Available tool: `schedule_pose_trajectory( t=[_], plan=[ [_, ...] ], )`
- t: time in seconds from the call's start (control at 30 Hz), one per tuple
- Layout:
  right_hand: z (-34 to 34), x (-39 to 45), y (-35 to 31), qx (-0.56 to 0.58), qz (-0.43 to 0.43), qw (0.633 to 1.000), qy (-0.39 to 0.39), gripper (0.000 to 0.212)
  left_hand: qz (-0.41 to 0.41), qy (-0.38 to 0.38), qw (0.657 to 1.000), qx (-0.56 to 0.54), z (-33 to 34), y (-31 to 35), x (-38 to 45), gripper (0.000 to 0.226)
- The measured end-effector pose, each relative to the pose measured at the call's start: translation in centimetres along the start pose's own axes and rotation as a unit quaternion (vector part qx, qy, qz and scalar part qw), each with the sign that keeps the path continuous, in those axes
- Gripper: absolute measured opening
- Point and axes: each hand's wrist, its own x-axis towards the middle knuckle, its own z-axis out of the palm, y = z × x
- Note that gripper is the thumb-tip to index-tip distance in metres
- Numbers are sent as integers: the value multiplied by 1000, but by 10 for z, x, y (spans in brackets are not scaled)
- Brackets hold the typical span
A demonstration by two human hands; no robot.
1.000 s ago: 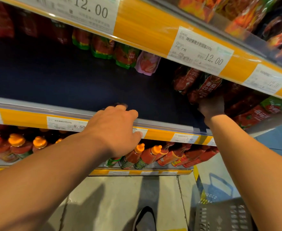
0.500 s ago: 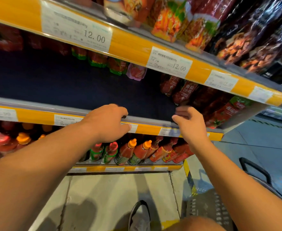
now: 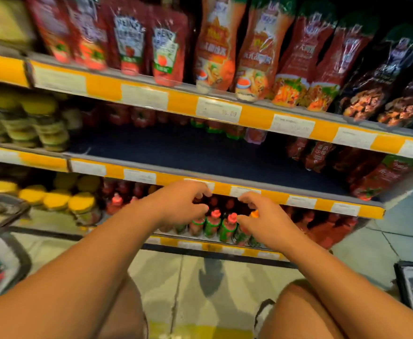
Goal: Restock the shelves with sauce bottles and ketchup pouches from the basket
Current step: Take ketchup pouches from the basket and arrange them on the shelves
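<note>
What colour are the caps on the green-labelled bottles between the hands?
Red-pink, on the green-labelled bottles on the lowest shelf; head view, the only one.

I have one view only, from the head camera. It faces forward and slightly down, straight at the shelves [image 3: 225,187] at close range, within arm's reach. Wide-angle optics bow the shelf edges. Both forearms enter from the bottom; knees and floor [image 3: 225,277] fill the lower edge. The picture is motion-blurred.
</note>
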Motion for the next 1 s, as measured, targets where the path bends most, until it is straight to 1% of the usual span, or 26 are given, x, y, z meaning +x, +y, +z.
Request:
schedule_pose_trajectory(
  t=[0.07, 0.1, 0.13, 0.2, 0.3, 0.4, 0.47, 0.57, 0.63, 0.73, 0.9, 0.97, 1.0],
  plan=[
    [10, -9, -27, -7, -35, 999, -18, 52, -18, 10, 1000, -2, -14, -19, -42, 44],
    [15, -13, -41, -7, -48, 998, -27, 51, -30, 28, 999, -7, -22, -29, -65, 42],
    [22, -17, -56, 1, -62, 998, -32, 51, -42, 56, 997, -21, -29, -40, -90, 39],
    [36, -24, -88, 27, -86, 995, -36, 45, -67, 128, 986, -84, -43, -66, -143, 30],
    [60, -37, -142, 44, -139, 988, -50, 33, -134, 219, 952, -166, -55, -107, -231, 21],
    [82, -52, -200, 79, -189, 976, -74, 17, -207, 298, 913, -187, -59, -140, -315, 20],
    [98, -64, -236, 76, -227, 966, -93, 22, -251, 345, 884, -190, -56, -160, -367, 20],
    [125, -83, -282, 41, -284, 950, -125, 35, -313, 380, 843, -217, -41, -193, -436, 22],
    [145, -93, -308, 22, -318, 934, -159, 41, -356, 391, 821, -213, -28, -216, -472, 22],
    [178, -103, -343, -16, -366, 905, -218, 48, -424, 386, 792, -208, -10, -240, -513, 22],
    [237, -119, -391, -57, -388, 871, -295, 56, -537, 327, 748, -213, 20, -276, -544, 18],
    [263, -125, -405, -71, -382, 861, -329, 61, -568, 285, 747, -196, 32, -289, -541, 14],
    [276, -127, -411, -78, -380, 856, -343, 62, -574, 259, 754, -185, 38, -296, -537, 12]
  ],
)
